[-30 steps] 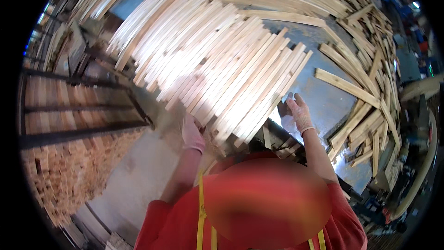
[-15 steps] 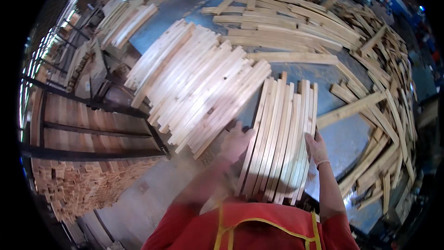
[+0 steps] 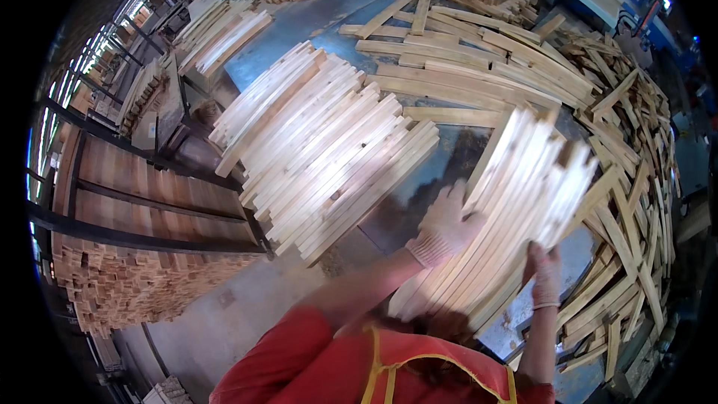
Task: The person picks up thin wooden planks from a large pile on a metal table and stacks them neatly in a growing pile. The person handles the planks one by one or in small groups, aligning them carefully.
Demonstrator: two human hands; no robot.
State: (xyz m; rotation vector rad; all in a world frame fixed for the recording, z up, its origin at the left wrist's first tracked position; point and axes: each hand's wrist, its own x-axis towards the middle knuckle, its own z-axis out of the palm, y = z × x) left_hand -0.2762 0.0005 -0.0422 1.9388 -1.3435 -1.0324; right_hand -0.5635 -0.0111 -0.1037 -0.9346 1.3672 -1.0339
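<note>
A bundle of pale wooden strips (image 3: 497, 217), laid side by side, is squeezed between my two gloved hands. My left hand (image 3: 449, 223) presses the bundle's left edge, its thumb lying over the near strips. Along the right edge my right hand (image 3: 543, 275) grips the outermost strip, its fingers partly hidden by the wood. The bundle leans to the right and its far end is blurred by motion. Left of it, apart from my hands, lies a wider row of similar strips (image 3: 321, 157) with uneven ends.
Loose boards (image 3: 464, 86) lie across the blue metal table (image 3: 321, 11) at the far side. A tangled heap of offcuts (image 3: 628, 202) fills the right. A dark metal rack (image 3: 149, 157) with stacked wood (image 3: 142, 284) stands at the left.
The bundle has shifted right and turned clockwise, its far end swinging toward the heap. My left hand has moved right and farther up along it; my right hand has moved right and slightly nearer.
</note>
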